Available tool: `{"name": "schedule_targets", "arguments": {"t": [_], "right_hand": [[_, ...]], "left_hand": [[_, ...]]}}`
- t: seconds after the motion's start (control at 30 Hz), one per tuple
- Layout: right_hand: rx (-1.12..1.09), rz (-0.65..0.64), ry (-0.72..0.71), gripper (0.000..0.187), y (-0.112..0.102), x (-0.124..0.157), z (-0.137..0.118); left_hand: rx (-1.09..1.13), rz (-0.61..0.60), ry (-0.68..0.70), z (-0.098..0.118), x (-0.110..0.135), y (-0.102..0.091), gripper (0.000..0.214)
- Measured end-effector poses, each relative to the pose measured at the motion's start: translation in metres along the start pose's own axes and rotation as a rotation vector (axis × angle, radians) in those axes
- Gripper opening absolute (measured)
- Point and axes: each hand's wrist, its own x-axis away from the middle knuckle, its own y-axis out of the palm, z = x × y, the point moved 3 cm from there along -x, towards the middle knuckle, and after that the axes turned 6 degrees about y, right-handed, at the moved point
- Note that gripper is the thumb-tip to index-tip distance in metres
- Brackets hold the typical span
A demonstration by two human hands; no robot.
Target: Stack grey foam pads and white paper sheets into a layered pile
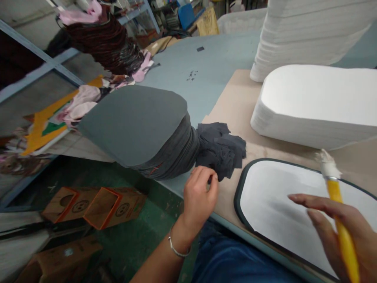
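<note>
My left hand point(202, 188) has its fingers curled in a pinch at the near edge of a heap of dark grey fabric scraps point(219, 145). Whether a scrap is between the fingertips is hidden. My right hand point(350, 232) holds a brush point(335, 188) by its yellow handle, bristles up and whitish at the tip; its index finger and thumb stretch out apart over a white rounded panel point(271, 200). A dark border runs round this panel, and its surface has a grey smudge. Left of the scraps rises a stack of dark grey rounded pieces point(138, 122).
White rounded pads point(318, 94) are stacked at the right, with a taller white stack point(306, 35) behind. A beige board point(235, 94) lies on the blue-grey table point(226, 51). Dark brown pieces point(103, 43) are piled at the back left. Cardboard boxes point(114, 208) stand on the green floor.
</note>
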Motion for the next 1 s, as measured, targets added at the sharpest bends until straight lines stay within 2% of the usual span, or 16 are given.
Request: {"name": "schedule_targets", "arguments": {"t": [0.13,0.2,0.27,0.33,0.43,0.5,0.57,0.6,0.67,0.77,0.87,1.0], "right_hand": [[-0.149,0.03,-0.077,0.026,0.012,-0.009,-0.029],[-0.168,0.051,-0.074,0.024,0.013,-0.01,-0.032],[-0.169,0.078,-0.044,0.019,0.007,-0.007,-0.029],[-0.213,0.121,0.015,0.018,-0.002,-0.002,-0.022],[-0.335,0.201,0.111,0.022,-0.014,0.008,-0.01],[-0.376,0.234,0.175,0.022,-0.017,0.013,0.0],[-0.364,0.247,0.24,0.022,-0.017,0.015,0.012],[-0.342,0.248,0.269,0.022,-0.017,0.014,0.019],[-0.281,0.248,0.315,0.021,-0.015,0.008,0.032],[-0.156,0.231,0.364,0.019,-0.012,-0.009,0.049],[0.023,0.173,0.382,0.015,-0.008,-0.029,0.06],[0.199,0.081,0.349,0.011,0.001,-0.041,0.068]], "left_hand": [[0.129,-0.101,0.206,0.066,-0.004,0.018,0.014],[0.182,-0.163,0.278,0.089,-0.004,0.03,0.015],[0.269,-0.188,0.288,0.103,-0.003,0.041,0.013],[0.444,-0.221,0.172,0.109,-0.002,0.053,0.01],[0.863,-0.441,-0.239,0.11,0.003,0.082,0.031],[1.081,-0.59,-0.497,0.112,0.006,0.102,0.037],[1.144,-0.633,-0.61,0.114,0.004,0.116,0.039],[1.116,-0.609,-0.611,0.114,-0.001,0.121,0.04],[0.982,-0.54,-0.521,0.114,-0.012,0.128,0.039],[0.684,-0.463,-0.261,0.114,-0.032,0.135,0.042],[0.403,-0.476,-0.061,0.114,-0.046,0.144,0.047],[0.168,-0.522,0.046,0.115,-0.053,0.153,0.05]]}}
